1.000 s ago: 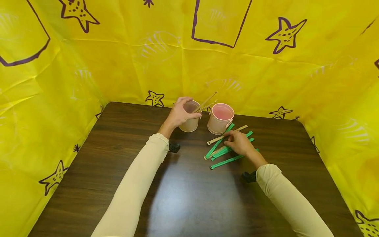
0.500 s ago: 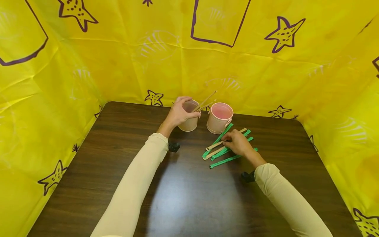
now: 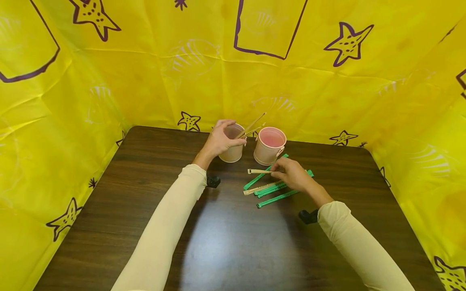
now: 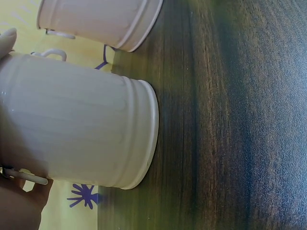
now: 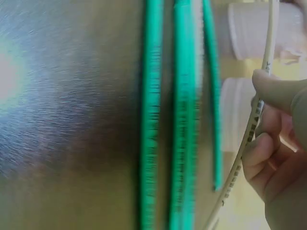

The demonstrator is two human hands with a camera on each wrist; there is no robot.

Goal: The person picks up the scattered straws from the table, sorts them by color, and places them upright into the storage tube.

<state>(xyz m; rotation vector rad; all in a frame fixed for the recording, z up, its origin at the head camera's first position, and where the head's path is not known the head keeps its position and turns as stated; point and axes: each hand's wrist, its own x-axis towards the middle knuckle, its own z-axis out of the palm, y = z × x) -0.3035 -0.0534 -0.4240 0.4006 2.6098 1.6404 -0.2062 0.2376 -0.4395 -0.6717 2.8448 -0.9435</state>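
Note:
My left hand [image 3: 221, 138] grips the left small pale pink bucket [image 3: 231, 154] near its rim, and this bucket [image 4: 72, 120] stands upright in the left wrist view. Several thin tan straws [image 3: 255, 122] lean out of it to the right. My right hand [image 3: 293, 174] pinches a tan wrapped straw [image 3: 256, 171] between thumb and fingers, raised over the others. Black print shows along this straw [image 5: 249, 129] in the right wrist view. Beneath lie several green wrapped straws [image 3: 278, 199] and a tan one [image 3: 251, 191], partly hidden by the right hand.
A second pale pink bucket [image 3: 267, 154] stands right of the first, its pink inside showing. Both are near the back edge of the dark wooden table [image 3: 233, 242]. A yellow cloth [image 3: 204, 85] with starfish and fish drawings hangs behind and at the sides.
My right hand has lifted a tan wrapped straw from the pile, and its free end has swung up towards the left. Some straws below have shifted slightly. The left hand stays on its bucket.

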